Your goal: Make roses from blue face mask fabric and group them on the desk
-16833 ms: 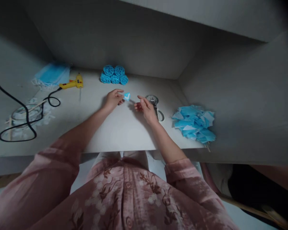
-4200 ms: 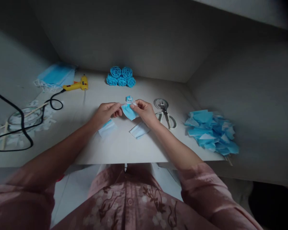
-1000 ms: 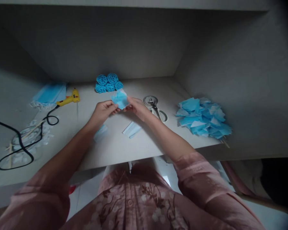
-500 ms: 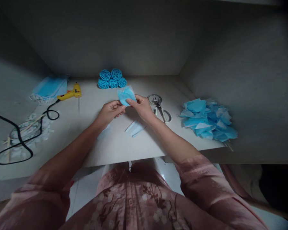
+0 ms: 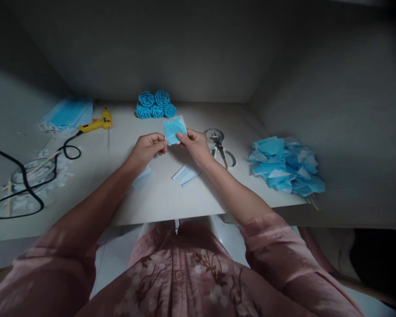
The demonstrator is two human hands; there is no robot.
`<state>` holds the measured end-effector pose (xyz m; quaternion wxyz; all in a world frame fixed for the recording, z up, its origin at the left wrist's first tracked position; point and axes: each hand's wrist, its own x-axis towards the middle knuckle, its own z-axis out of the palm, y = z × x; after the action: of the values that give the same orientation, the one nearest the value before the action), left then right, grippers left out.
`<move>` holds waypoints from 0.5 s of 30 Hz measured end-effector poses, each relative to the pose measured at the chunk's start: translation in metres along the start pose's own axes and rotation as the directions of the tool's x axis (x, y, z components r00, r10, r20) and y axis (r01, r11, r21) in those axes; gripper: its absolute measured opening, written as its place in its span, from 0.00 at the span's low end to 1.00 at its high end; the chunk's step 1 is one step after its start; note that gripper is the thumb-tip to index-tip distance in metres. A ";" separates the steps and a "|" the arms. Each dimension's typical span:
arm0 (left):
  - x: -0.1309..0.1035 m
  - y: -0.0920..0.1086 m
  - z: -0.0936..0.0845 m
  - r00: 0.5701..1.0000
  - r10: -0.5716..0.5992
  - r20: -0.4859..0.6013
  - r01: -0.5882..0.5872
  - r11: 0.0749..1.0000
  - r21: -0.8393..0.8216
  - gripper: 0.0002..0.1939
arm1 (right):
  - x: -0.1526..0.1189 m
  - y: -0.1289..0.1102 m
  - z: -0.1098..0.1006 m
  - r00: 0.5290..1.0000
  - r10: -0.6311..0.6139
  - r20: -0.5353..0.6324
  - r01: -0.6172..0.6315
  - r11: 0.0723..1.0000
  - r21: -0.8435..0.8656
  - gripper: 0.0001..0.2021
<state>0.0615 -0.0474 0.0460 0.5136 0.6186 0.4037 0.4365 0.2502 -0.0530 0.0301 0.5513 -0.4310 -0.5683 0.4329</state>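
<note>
Between my hands, above the table, is a small blue piece of face-mask fabric with pale edges. My right hand pinches its right side, thumb laid over the front. At its lower left corner, the thumb and fingertips of my left hand are pressed together on the edge. Below the hands lies a cut, pleated piece of face mask. Another pale blue piece is partly covered by my left forearm. Scissors with white handles rest just right of my right hand.
Several rolled blue rosettes are stacked at the back. A yellow glue gun lies left, near a pile of face masks; its black cable loops over white scraps and sticks. At right is a heap of blue fabric pieces.
The fabric piece has been turned and looks flatter and squarer. My left hand has drawn slightly left, to its lower corner; my right hand keeps its hold.
</note>
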 end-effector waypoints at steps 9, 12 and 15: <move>0.003 -0.004 -0.003 1.000 0.005 -0.008 -0.005 0.998 -0.063 0.09 | 0.001 0.001 -0.006 1.000 -0.005 0.012 0.006 0.997 -0.076 0.29; 0.005 -0.006 -0.004 0.997 0.027 -0.069 -0.038 0.985 -0.169 0.17 | 0.001 0.002 -0.007 1.000 -0.014 0.020 0.016 0.995 -0.095 0.28; 0.004 -0.007 -0.003 0.998 0.029 -0.063 -0.041 0.979 -0.198 0.20 | -0.001 0.003 -0.004 0.999 -0.010 0.032 0.013 0.993 -0.121 0.28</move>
<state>0.0596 -0.0417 0.0395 0.5532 0.5577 0.3622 0.5018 0.2545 -0.0533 0.0274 0.5177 -0.4534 -0.6045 0.4012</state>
